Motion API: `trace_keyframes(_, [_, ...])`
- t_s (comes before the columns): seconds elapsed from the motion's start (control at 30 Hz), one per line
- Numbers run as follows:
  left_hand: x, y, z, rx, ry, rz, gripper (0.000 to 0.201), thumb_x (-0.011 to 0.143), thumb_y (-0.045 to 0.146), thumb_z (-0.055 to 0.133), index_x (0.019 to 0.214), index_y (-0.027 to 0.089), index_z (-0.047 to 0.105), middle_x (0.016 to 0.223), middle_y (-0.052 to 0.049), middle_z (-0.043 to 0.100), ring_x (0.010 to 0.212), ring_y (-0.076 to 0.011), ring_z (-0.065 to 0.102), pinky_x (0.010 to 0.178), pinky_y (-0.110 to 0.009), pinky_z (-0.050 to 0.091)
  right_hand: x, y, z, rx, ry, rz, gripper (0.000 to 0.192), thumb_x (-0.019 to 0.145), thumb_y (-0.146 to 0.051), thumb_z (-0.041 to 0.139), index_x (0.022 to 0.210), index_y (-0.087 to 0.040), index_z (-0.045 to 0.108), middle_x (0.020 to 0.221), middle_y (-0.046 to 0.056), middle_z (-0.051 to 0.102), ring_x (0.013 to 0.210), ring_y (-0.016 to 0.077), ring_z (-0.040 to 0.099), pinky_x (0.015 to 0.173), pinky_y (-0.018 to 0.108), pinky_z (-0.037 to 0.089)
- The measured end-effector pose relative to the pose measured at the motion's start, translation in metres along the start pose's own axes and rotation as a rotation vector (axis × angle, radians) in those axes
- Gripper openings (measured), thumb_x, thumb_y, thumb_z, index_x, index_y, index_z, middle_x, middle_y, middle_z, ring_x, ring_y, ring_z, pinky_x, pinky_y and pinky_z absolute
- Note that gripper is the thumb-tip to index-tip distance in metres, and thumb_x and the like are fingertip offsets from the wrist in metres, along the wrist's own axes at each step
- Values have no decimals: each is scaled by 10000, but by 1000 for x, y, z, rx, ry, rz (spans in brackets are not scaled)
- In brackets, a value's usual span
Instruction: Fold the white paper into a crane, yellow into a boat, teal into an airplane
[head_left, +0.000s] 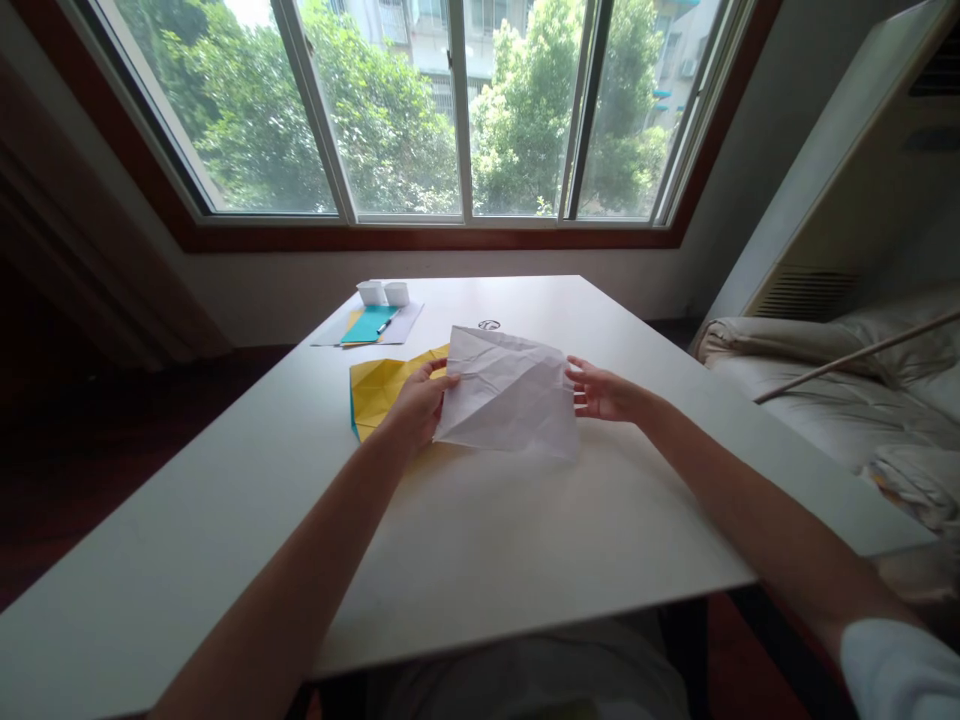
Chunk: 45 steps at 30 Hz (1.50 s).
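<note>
From the head camera, a big white table (480, 540) fills the middle of the view. The left hand (417, 405) holds the left edge of a crinkled white paper (510, 395). Its fingers are curled and the thumb is pinched on the paper's edge. The right hand (600, 392) is at the right edge of the same paper. Its fingers are partly open and spread, and the tips touch the paper's side; I cannot tell if it really grips it. The white paper is full of creases. It sits just over the table, near the middle, with its near edge low on the table top. Right beside it, on the left and partly under the left hand, lies a folded yellow paper (379, 385) with a thin blue-green edge. Farther back on the table is a blue-green sheet (369, 325) lying on a pale sheet (405, 322), with a dark pen (384, 326) on top. Two small white cups (383, 292) stand just behind them. A small dark ring shape (489, 324) lies on the table behind the white paper. A wide window (450, 110) with green trees is at the back. A pale sofa (832, 390) is on the right.
</note>
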<state>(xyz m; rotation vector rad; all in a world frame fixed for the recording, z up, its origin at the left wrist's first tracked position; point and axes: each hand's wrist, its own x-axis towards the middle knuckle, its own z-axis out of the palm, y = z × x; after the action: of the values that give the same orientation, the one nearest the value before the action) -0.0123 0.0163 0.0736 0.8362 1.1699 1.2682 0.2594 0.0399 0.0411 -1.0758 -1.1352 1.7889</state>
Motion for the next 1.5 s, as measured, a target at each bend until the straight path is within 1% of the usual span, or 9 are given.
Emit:
trace_keyframes(0.13, [12, 14, -20, -20, 29, 66, 420, 685, -3, 552, 1082, 129, 509, 697, -24, 632, 543, -107, 605, 552, -208, 508, 18, -6, 28, -173, 12, -267, 962, 625, -214, 742, 1359, -396, 146, 989, 5, 611, 848, 176, 623, 735, 368, 537])
trace_keyframes(0.23, [20, 24, -44, -8, 79, 149, 511, 667, -8, 560, 1143, 154, 465, 704, -10, 615, 530, -98, 595, 535, -204, 504, 42, -20, 52, -263, 30, -471, 747, 614, -217, 724, 1268, -315, 378, 996, 24, 589, 845, 174, 605, 766, 370, 528])
trace_keyframes(0.4, [21, 38, -87, 207, 128, 305, 726, 619, 71, 624, 1266, 277, 368, 646, 52, 556, 476, -85, 542, 485, -215, 483, 88, -43, 93, -541, 173, -599, 491, 654, -186, 651, 1133, -188, 545, 1102, 90, 567, 927, 191, 570, 825, 380, 489])
trace_keyframes(0.53, [18, 41, -109, 441, 91, 230, 436, 569, 181, 646, 1001, 153, 590, 617, 24, 540, 532, -100, 532, 513, -217, 473, 117, -40, 114, -936, 224, -513, 347, 750, -179, 537, 1090, -172, 605, 1113, 80, 581, 888, 160, 590, 777, 298, 489])
trace_keyframes(0.7, [28, 27, -128, 1008, 182, 140, 370, 624, 268, 568, 979, 185, 634, 617, 5, 539, 575, -157, 539, 535, -263, 452, 132, -14, 118, -1258, 140, -439, 298, 728, -128, 565, 1004, -176, 667, 1050, 79, 623, 966, 196, 573, 845, 294, 450])
trace_keyframes(0.87, [39, 9, -143, 1578, 185, 119, 385, 678, 414, 549, 1016, 259, 648, 970, -72, 570, 815, -234, 599, 755, -339, 457, 132, 5, 116, -1446, 34, -363, 307, 699, -185, 633, 1000, -226, 682, 1185, 97, 562, 1098, 238, 508, 917, 313, 390])
trace_keyframes(1.03, [33, 10, -142, 1698, 165, 5, 458, 708, 506, 503, 1102, 299, 612, 1126, -131, 494, 927, -325, 568, 757, -442, 454, 127, 2, 124, -1556, -2, -228, 342, 740, -244, 578, 1074, -256, 649, 1102, 97, 623, 1035, 285, 548, 868, 437, 395])
trace_keyframes(1.2, [27, 25, -144, 1818, 269, 84, 428, 685, 432, 549, 1073, 276, 639, 1141, -171, 509, 1082, -419, 441, 765, -526, 427, 118, -2, 144, -1589, -113, -176, 317, 768, -330, 542, 1069, -322, 640, 1119, 48, 632, 1061, 290, 532, 867, 504, 363])
trace_keyframes(1.5, [40, 22, -169, 1786, -63, 63, 566, 680, 600, 457, 1043, 208, 644, 1059, -124, 642, 952, -307, 577, 810, -364, 406, 106, 14, 206, -1607, -252, -308, 335, 804, -328, 494, 1119, -325, 608, 1199, 37, 573, 1140, 331, 407, 888, 547, 313])
